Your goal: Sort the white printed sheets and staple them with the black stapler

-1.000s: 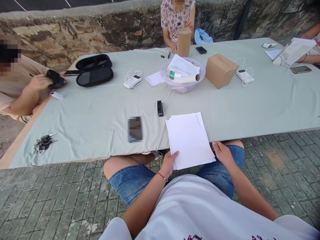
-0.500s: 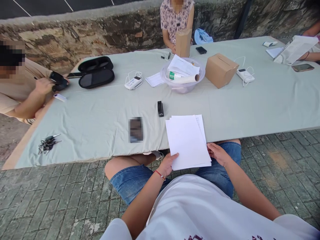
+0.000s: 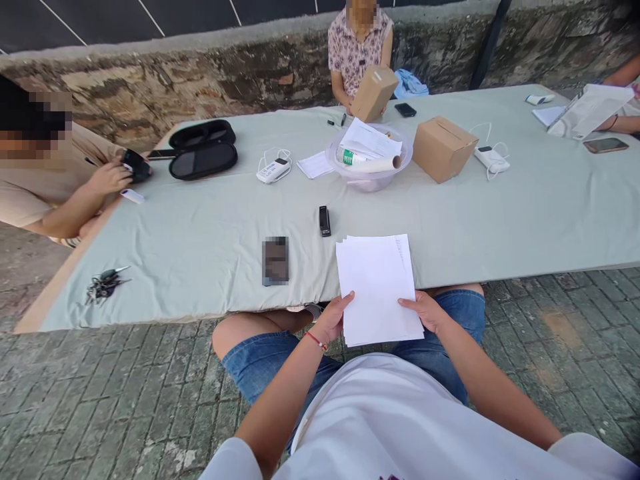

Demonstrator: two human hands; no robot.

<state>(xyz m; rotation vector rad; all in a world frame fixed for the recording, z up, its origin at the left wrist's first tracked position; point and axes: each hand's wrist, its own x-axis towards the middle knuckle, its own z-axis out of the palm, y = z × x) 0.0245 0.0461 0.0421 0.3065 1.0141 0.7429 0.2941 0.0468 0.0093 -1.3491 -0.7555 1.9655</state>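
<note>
A small stack of white paper sheets is held above my lap, its far part over the table edge. My left hand grips the left side, thumb on top and fingers hidden beneath. On the right side, my right hand holds the stack the same way, with its thumb lying on the top sheet. The sheets are slightly fanned at the edges, and faint writing shows near the top right corner. Beyond the stack lies a small black device. To its left is a dark, blurred-out rectangular object.
On the cloth-covered table are keys, a black case, a plastic basin of papers, a cardboard box and white power banks. Another person tilts a second box. People also sit left and right.
My right hand has moved from beside the stack onto its right edge, thumb now on top. The sheets lie closer together. The person opposite has tilted their box.
</note>
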